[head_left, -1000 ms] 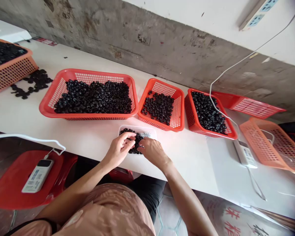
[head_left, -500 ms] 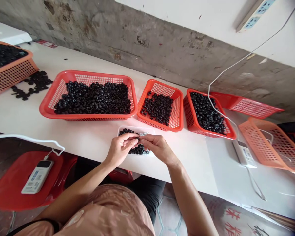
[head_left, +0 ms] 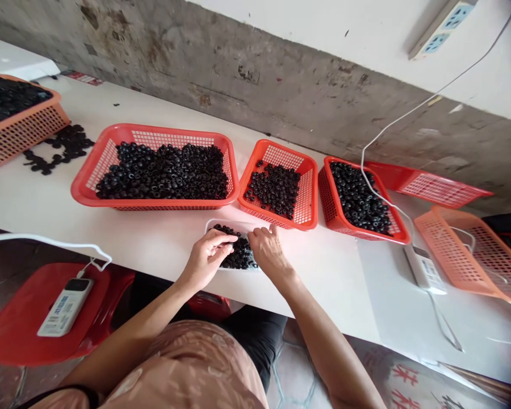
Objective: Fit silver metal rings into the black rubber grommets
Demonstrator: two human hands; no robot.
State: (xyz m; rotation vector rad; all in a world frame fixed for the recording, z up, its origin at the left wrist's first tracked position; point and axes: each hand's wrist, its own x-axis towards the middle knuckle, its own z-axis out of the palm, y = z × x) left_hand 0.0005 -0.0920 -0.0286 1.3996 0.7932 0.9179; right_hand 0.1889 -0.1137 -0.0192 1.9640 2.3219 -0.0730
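Note:
A shallow clear tray point(head_left: 210, 223) stands near the table's front edge, with small black ring-like parts point(head_left: 241, 257) in it and some tiny silvery pieces at its right side. Over the tray's left part is my left hand point(head_left: 207, 254), its thumb and fingertips pinched together; whatever they hold is too small to make out. My right hand point(head_left: 267, 249) is at the tray's right side, fingers curled down over the silvery pieces, fingertips hidden. The two hands are apart.
Three red baskets point(head_left: 155, 203) point(head_left: 276, 218) point(head_left: 344, 227) with black parts stand behind the tray. An orange basket point(head_left: 23, 132) and loose black pieces lie at the left. At the right are another orange basket point(head_left: 460, 255), a power strip point(head_left: 423, 270) and a white cable.
My right hand has parted from my left hand and moved right, its fingers turning down into the tray. My left hand has stayed almost in place.

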